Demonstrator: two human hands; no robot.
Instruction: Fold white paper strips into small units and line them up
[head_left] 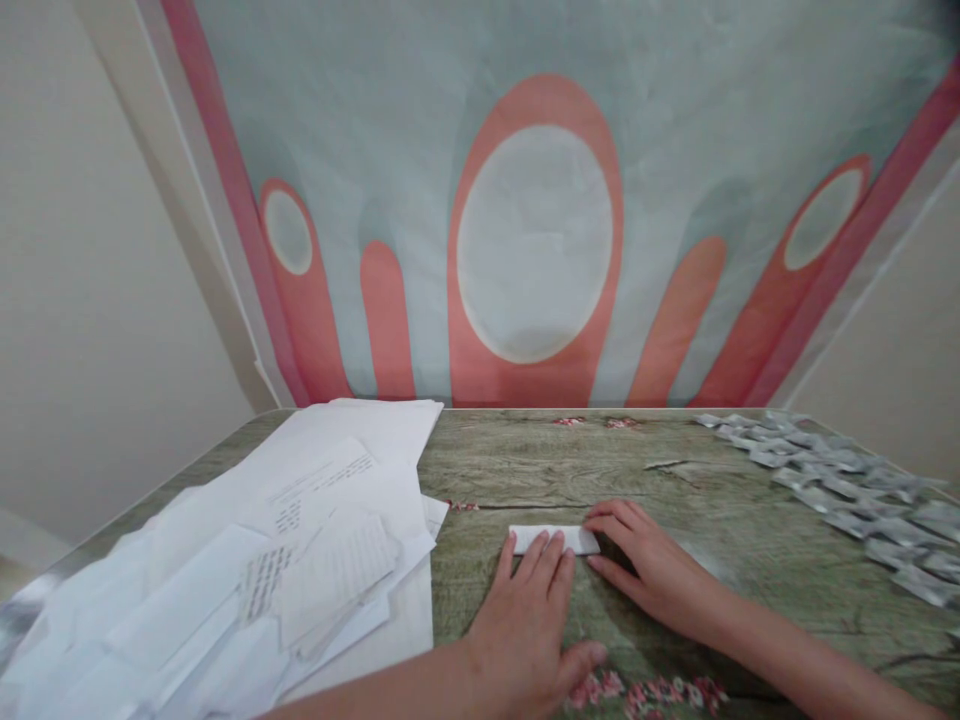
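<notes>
A small folded strip of white paper (525, 538) lies flat on the table, its long side running left to right. My left hand (525, 620) is spread over it, fingertips pressing on its upper face and thumb stretched out to the right on the tabletop. At the strip's right end is my right hand (649, 570), with thumb and fingers curved around the short edge and closed on it. The fingers hide part of the strip's near side and its right end.
Loose white sheets and paper pieces (337, 570), some printed, are heaped on the left. Several silvery-grey folded strips (847, 490) lie in rows at the right. The wood-patterned table (510, 460) ends at a wall hanging (675, 120) with red shapes.
</notes>
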